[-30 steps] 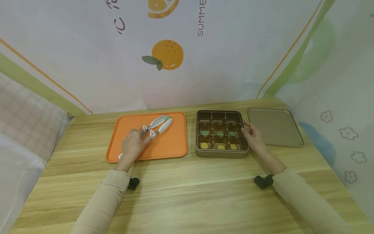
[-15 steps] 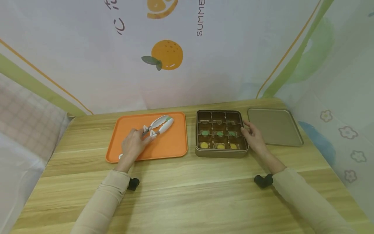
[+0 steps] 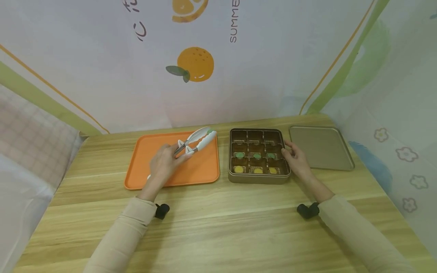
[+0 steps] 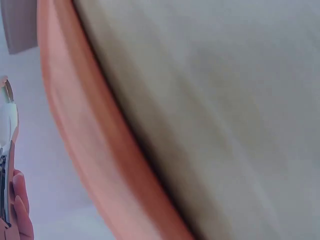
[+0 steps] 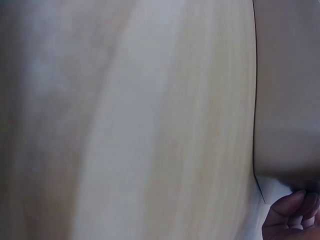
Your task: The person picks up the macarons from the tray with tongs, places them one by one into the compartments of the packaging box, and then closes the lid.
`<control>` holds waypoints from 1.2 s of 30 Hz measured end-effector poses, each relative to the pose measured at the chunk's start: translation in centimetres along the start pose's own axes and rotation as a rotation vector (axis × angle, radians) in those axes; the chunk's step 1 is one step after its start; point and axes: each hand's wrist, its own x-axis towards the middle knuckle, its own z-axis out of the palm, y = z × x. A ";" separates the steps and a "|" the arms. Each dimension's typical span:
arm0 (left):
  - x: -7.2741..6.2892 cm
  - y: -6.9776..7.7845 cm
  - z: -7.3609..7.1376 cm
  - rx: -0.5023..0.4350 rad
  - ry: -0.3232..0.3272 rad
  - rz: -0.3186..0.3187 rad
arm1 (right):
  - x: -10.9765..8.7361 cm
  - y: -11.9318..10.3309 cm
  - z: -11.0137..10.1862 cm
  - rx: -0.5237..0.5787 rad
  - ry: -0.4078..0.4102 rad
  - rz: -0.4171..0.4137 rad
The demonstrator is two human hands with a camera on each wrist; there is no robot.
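My left hand (image 3: 165,162) grips white-headed metal tongs (image 3: 202,139) over the right part of the orange tray (image 3: 143,151). A small green piece (image 3: 209,131) shows between the tong tips. In the left wrist view, fingers (image 4: 21,200) wrap the tongs' handle at the left edge. To the right of the tray stands a bronze-coloured tin box (image 3: 259,179) with a divided brown insert. Its middle row bears green pieces (image 3: 257,156), its front row yellow ones (image 3: 258,171), and the back row's compartments hold nothing. My right hand (image 3: 297,161) holds the box's right side, thumb at the rim.
A flat bronze-coloured lid (image 3: 321,148) lies right of the box, behind my right hand. All of this is on a wooden table (image 3: 218,227). A printed cloth (image 3: 259,76) hangs right behind the table's back edge.
My left hand has moved right and a little away from me, carrying the tongs and green piece toward the tray's right end. The right hand and box have stayed put.
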 end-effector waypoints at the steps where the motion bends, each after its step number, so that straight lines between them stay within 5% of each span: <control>1: 0.0 0.4 -0.1 -0.001 -0.002 0.010 | -0.3 -0.6 0.0 -0.001 -0.001 -0.002; 16: 1.5 6.0 1.3 -0.002 -0.056 0.111 | 0.4 1.2 0.1 0.005 0.010 -0.006; 25: 2.1 7.0 2.3 0.028 -0.112 0.086 | 0.6 1.6 0.2 0.007 0.010 -0.009; 36: 2.3 7.4 2.5 0.041 -0.100 0.093 | 0.7 1.7 0.1 -0.002 0.007 -0.011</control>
